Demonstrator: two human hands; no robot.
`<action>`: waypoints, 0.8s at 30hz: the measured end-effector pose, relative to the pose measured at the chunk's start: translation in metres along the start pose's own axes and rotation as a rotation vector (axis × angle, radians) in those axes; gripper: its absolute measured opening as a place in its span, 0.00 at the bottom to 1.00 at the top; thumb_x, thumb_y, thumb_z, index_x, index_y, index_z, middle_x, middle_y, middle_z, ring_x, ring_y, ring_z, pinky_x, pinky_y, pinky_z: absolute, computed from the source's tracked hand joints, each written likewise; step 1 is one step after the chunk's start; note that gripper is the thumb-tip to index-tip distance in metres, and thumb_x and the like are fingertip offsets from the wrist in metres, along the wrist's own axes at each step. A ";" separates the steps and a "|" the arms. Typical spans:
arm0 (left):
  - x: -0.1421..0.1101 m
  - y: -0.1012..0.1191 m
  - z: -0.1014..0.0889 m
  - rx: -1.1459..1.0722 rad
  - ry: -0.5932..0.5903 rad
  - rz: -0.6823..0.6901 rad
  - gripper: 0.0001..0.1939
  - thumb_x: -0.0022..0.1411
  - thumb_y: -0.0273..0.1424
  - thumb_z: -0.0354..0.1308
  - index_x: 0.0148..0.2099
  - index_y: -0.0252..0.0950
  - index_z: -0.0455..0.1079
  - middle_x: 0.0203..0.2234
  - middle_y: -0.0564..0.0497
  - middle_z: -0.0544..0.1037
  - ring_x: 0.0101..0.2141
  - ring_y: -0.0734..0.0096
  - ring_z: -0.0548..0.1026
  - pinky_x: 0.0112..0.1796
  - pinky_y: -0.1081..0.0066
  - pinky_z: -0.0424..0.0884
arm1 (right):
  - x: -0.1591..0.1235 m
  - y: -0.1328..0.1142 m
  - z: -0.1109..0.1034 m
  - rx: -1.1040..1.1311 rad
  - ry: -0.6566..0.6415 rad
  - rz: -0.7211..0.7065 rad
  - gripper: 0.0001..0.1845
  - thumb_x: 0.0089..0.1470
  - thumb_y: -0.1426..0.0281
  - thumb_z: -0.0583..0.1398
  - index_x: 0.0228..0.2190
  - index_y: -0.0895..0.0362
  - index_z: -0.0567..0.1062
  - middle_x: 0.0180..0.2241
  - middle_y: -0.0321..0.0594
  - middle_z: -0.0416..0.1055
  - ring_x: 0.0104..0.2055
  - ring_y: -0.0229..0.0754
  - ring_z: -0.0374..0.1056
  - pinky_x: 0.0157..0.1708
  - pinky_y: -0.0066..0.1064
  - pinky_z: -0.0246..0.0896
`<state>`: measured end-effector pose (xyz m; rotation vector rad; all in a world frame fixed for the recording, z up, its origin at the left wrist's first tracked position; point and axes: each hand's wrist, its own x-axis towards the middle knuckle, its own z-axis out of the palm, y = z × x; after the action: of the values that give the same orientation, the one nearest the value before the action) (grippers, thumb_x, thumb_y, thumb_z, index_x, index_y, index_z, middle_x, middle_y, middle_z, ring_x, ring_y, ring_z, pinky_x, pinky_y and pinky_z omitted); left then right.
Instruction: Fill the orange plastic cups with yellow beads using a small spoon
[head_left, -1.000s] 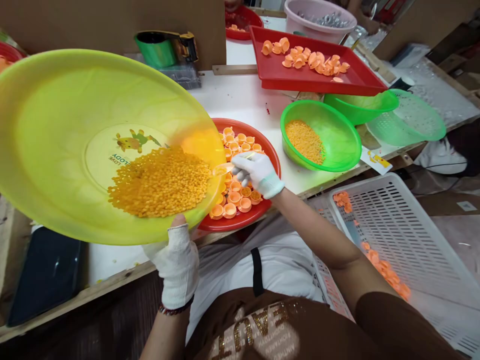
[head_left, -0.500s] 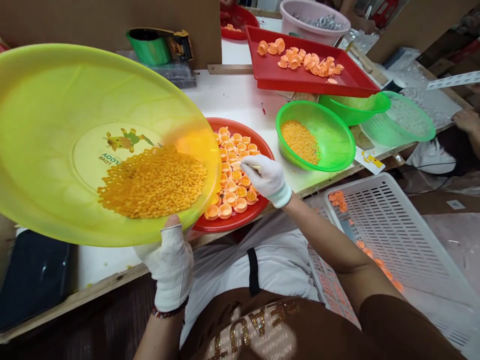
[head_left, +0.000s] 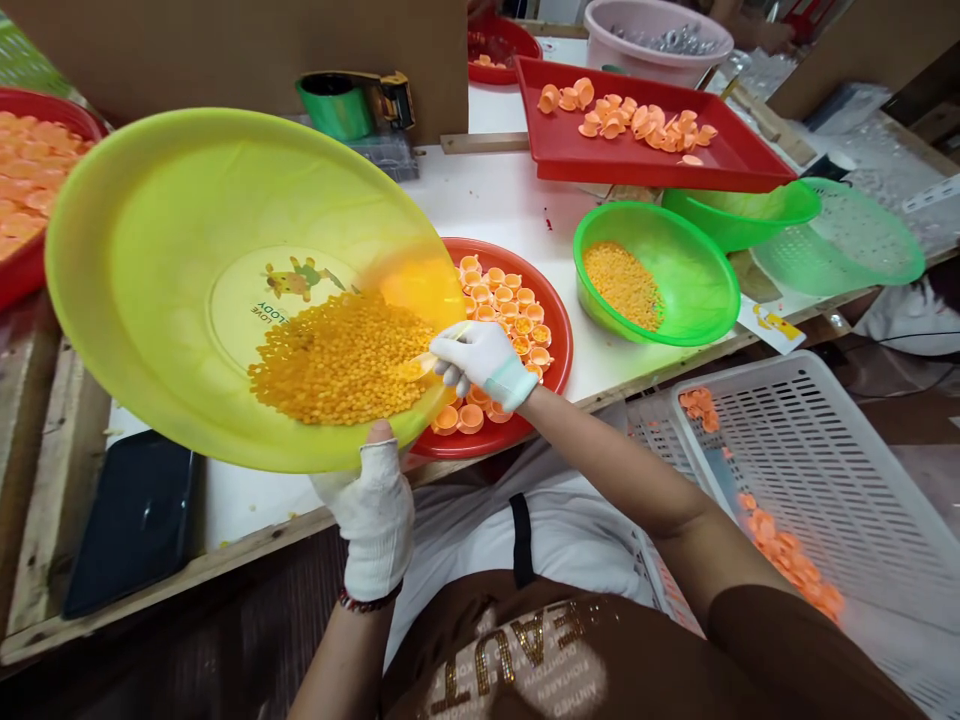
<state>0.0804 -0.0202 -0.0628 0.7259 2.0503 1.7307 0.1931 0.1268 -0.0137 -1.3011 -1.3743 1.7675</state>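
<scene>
My left hand (head_left: 377, 510), in a white glove with the thumb tip bare, grips the lower rim of a large yellow basin (head_left: 172, 220). The basin is tilted, and a heap of small orange-yellow beads (head_left: 337, 360) lies at its lower right. My gloved right hand (head_left: 476, 355) is closed on a small spoon (head_left: 418, 367), whose bowl touches the beads. Beneath the basin's right edge sits a red round tray (head_left: 559, 345) with many small orange cups (head_left: 480, 292). Some of those cups hold beads; the basin and my right hand hide part of the tray.
A green bowl (head_left: 697, 290) with more beads stands right of the tray. Behind it a red rectangular tray (head_left: 570, 160) carries loose orange cups. A white crate (head_left: 847, 480) is low at right, a dark phone (head_left: 135, 510) at left, a tape dispenser (head_left: 337, 105) behind the basin.
My right hand has moved left with the spoon, from above the cups to the beads in the basin. The view has shifted left, and a red container of cups shows at the left edge.
</scene>
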 end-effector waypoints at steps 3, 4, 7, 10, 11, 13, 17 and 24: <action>0.001 0.004 0.001 -0.033 0.047 -0.038 0.29 0.57 0.48 0.69 0.54 0.38 0.69 0.57 0.36 0.79 0.57 0.50 0.79 0.63 0.50 0.73 | -0.003 -0.003 -0.017 0.113 0.016 -0.004 0.10 0.64 0.74 0.62 0.29 0.59 0.75 0.23 0.33 0.75 0.19 0.31 0.67 0.14 0.20 0.62; 0.001 0.006 0.002 -0.041 0.051 -0.045 0.28 0.56 0.48 0.69 0.52 0.39 0.69 0.55 0.37 0.80 0.56 0.51 0.80 0.62 0.50 0.74 | -0.004 -0.004 -0.024 0.137 0.027 -0.013 0.08 0.64 0.74 0.63 0.30 0.59 0.76 0.23 0.33 0.75 0.20 0.30 0.67 0.14 0.19 0.62; 0.000 0.012 0.005 -0.078 0.054 -0.053 0.27 0.55 0.48 0.68 0.51 0.39 0.69 0.54 0.39 0.81 0.55 0.53 0.80 0.61 0.52 0.76 | -0.011 -0.007 -0.046 0.145 0.082 -0.044 0.05 0.62 0.71 0.66 0.33 0.58 0.77 0.23 0.33 0.76 0.20 0.31 0.68 0.15 0.19 0.61; 0.000 0.014 0.006 -0.107 0.054 -0.040 0.31 0.54 0.47 0.69 0.55 0.37 0.68 0.56 0.38 0.80 0.56 0.53 0.80 0.60 0.55 0.77 | -0.021 -0.007 -0.064 0.033 0.176 -0.088 0.06 0.61 0.69 0.66 0.33 0.58 0.77 0.24 0.33 0.75 0.20 0.32 0.68 0.15 0.21 0.61; 0.000 0.015 0.006 -0.110 0.058 -0.040 0.33 0.54 0.47 0.69 0.56 0.36 0.68 0.56 0.38 0.80 0.56 0.53 0.80 0.60 0.55 0.77 | -0.024 -0.006 -0.068 -0.030 0.205 -0.110 0.05 0.61 0.69 0.65 0.33 0.57 0.77 0.24 0.33 0.75 0.20 0.32 0.68 0.15 0.22 0.61; -0.001 0.014 0.006 -0.115 0.067 -0.051 0.34 0.54 0.47 0.69 0.58 0.36 0.68 0.55 0.38 0.80 0.57 0.53 0.79 0.60 0.56 0.77 | -0.031 -0.001 -0.074 -0.204 0.240 -0.205 0.06 0.62 0.68 0.63 0.33 0.57 0.77 0.25 0.33 0.74 0.22 0.34 0.69 0.20 0.24 0.64; -0.001 0.015 0.006 -0.140 0.062 -0.075 0.34 0.54 0.46 0.69 0.58 0.37 0.67 0.60 0.37 0.77 0.60 0.52 0.78 0.63 0.55 0.74 | -0.041 0.012 -0.076 -0.669 0.186 -0.593 0.08 0.64 0.69 0.62 0.32 0.55 0.78 0.34 0.39 0.81 0.37 0.40 0.76 0.43 0.31 0.72; -0.001 0.011 0.005 -0.055 0.067 -0.032 0.32 0.55 0.47 0.68 0.56 0.37 0.66 0.57 0.37 0.79 0.58 0.51 0.79 0.63 0.52 0.74 | -0.027 0.011 -0.047 -0.755 0.241 -0.759 0.09 0.68 0.68 0.59 0.37 0.54 0.80 0.38 0.41 0.82 0.42 0.42 0.76 0.48 0.33 0.69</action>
<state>0.0862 -0.0152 -0.0527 0.6227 2.0377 1.8083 0.2480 0.1193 -0.0144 -1.0379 -2.1054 0.5773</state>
